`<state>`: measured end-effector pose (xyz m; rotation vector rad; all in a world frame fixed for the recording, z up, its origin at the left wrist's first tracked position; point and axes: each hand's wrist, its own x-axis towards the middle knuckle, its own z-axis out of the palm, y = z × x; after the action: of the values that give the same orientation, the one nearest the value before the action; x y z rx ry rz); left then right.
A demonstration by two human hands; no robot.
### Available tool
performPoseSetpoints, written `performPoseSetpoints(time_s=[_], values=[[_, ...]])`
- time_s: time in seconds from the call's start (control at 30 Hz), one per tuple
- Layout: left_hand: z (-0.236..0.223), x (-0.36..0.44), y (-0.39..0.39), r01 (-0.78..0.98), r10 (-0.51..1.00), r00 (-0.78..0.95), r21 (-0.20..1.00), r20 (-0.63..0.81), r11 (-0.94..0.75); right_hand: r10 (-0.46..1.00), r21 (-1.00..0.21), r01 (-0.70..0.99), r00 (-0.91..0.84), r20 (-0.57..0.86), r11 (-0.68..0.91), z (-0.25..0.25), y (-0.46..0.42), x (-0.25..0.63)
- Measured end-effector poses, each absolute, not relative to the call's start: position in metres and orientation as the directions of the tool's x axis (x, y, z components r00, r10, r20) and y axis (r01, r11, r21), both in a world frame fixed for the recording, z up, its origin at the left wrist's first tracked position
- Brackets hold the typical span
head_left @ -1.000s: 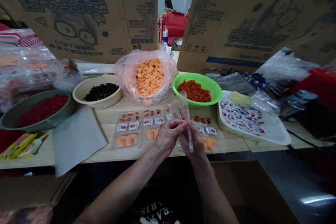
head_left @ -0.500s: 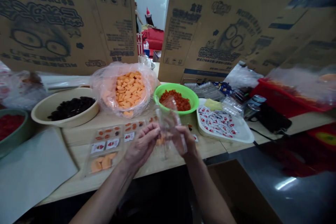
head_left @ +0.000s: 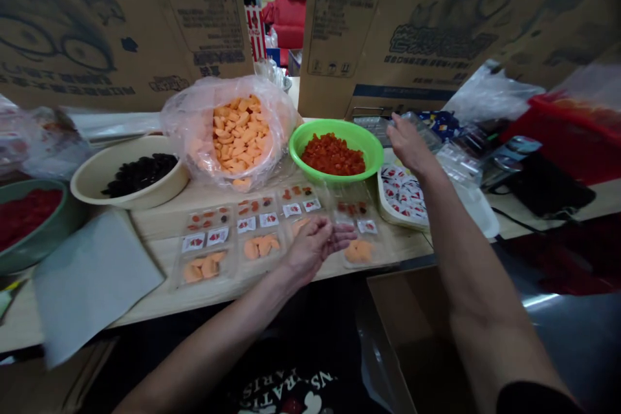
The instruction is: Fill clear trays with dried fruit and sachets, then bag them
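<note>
My left hand (head_left: 317, 242) hovers over the filled clear trays (head_left: 233, 260), fingers stretched out and nothing visible in it. Each tray holds small reddish-brown pieces, white printed packets (head_left: 268, 220) and orange slices (head_left: 262, 246); the one under my left hand is partly covered. My right hand (head_left: 407, 142) reaches past the green bowl (head_left: 378, 142) to the stacked clear plastic trays (head_left: 371, 123). Its fingers are closed at a clear plastic tray (head_left: 424, 132); the grip is partly hidden. Diced orange-red pieces (head_left: 334, 155) fill part of the green bowl.
A bag of orange slices (head_left: 242, 132) stands behind the trays. To its left are a cream bowl (head_left: 130, 197) of dark pieces and a green-grey bowl (head_left: 58, 223) of red pieces. A white tub (head_left: 478, 210) of packets sits right. Cardboard (head_left: 388, 32) walls the back.
My hands held clear plastic together in front of me. My right hand has since moved forward and right to the stacked trays; my left hand has let go and its fingers have straightened.
</note>
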<state>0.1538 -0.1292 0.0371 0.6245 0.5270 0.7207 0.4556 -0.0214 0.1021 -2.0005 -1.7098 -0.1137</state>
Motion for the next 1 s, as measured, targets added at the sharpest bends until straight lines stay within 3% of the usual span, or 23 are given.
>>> performPoseSetpoints(time_s=[0.1,0.2,0.4,0.6,0.73,0.8,0.87,0.93,1.0], values=[[0.014,0.184,-0.126,-0.390,0.726,0.603,0.671,-0.331,0.630,0.899,-0.409,0.912,0.148,0.412,0.038,0.092,-0.089,0.405],[0.003,0.192,-0.118,-0.318,0.737,0.544,0.714,-0.401,0.624,0.927,-0.466,0.882,0.113,0.358,0.072,0.054,-0.152,0.363],[0.001,0.184,-0.111,-0.157,0.721,0.538,0.789,-0.436,0.594,0.959,-0.246,0.937,0.274,0.077,-0.248,-0.025,-0.189,0.331],[0.003,0.185,-0.107,-0.142,0.775,0.549,0.879,-0.313,0.455,0.919,-0.302,0.906,0.357,0.165,-0.298,-0.011,-0.192,0.331],[0.003,0.188,-0.109,-0.017,0.739,0.591,0.911,-0.323,0.411,0.930,-0.238,0.914,0.356,0.087,-0.328,0.006,-0.204,0.323],[0.005,0.187,-0.114,0.143,0.788,0.547,0.959,-0.282,0.244,0.933,-0.171,0.919,0.361,0.005,-0.355,0.003,-0.206,0.317],[0.009,0.180,-0.122,0.302,0.867,0.489,0.951,-0.093,-0.068,0.939,-0.103,0.934,0.338,-0.059,-0.342,-0.006,-0.205,0.315],[0.015,0.161,-0.131,0.387,0.860,0.491,0.850,0.137,-0.357,0.954,-0.047,0.954,0.294,-0.063,-0.297,-0.017,-0.198,0.319],[0.023,0.129,-0.137,0.426,0.809,0.535,0.749,0.243,-0.507,0.967,-0.009,0.968,0.252,-0.028,-0.252,-0.022,-0.188,0.328]])
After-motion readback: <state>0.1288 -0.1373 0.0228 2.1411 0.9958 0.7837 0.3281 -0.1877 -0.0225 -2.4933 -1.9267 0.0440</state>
